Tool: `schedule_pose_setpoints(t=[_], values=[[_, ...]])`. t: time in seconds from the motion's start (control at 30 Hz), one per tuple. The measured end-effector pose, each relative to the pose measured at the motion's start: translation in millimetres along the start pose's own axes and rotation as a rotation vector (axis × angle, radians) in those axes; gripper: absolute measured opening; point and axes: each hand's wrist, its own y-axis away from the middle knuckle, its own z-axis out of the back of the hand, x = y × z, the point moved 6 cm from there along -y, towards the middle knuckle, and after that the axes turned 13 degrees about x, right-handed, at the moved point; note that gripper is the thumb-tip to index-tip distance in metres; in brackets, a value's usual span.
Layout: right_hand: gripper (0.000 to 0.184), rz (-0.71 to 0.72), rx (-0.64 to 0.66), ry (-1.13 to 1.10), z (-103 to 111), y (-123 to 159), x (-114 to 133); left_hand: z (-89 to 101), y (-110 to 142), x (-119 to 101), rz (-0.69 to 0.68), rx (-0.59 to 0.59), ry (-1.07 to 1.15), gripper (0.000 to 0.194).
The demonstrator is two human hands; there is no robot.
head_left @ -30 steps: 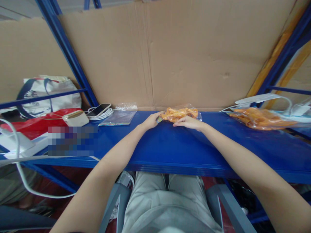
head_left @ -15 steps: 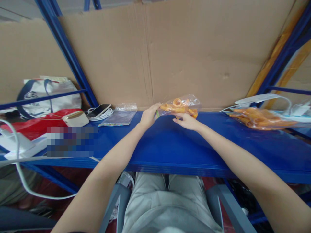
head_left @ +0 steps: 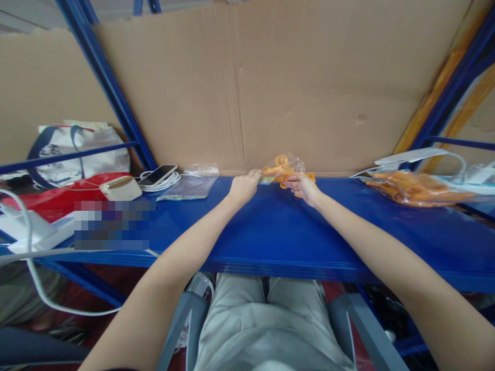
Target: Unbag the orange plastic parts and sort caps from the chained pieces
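Note:
Near the back of the blue table [head_left: 270,232], orange plastic parts [head_left: 281,161] with ring-like ends lie in a clear plastic bag [head_left: 297,164]. My left hand [head_left: 244,186] is closed on the bag's left end, beside a small patch of green print. At the bag's front right, my right hand [head_left: 304,188] has its fingers closed around orange parts. Whether bag film lies between those fingers and the parts, I cannot tell.
A second clear bag of orange parts [head_left: 417,188] lies at the right. Leftward are a flat clear bag [head_left: 189,185], a phone [head_left: 158,176] on a coiled white cable, a power bank [head_left: 120,188] and a red bag [head_left: 77,193]. Cardboard [head_left: 309,77] stands behind.
My left hand has shifted slightly right along with the bag's end. My right hand has turned and closed on the orange parts. The bag looks more bunched up.

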Motion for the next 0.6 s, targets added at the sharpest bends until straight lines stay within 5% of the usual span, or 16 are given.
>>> schedule_pose_setpoints(t=[0.33, 0.6], values=[[0.063, -0.079, 0.075, -0.331, -10, 10, 7, -29.8, -12, 6, -0.434, -0.257, 0.313, 0.071], [0.068, 0.123, 0.195, -0.32, -16, -6, 39, -15.1, -8, 0, -0.446, -0.33, 0.173, 0.068]])
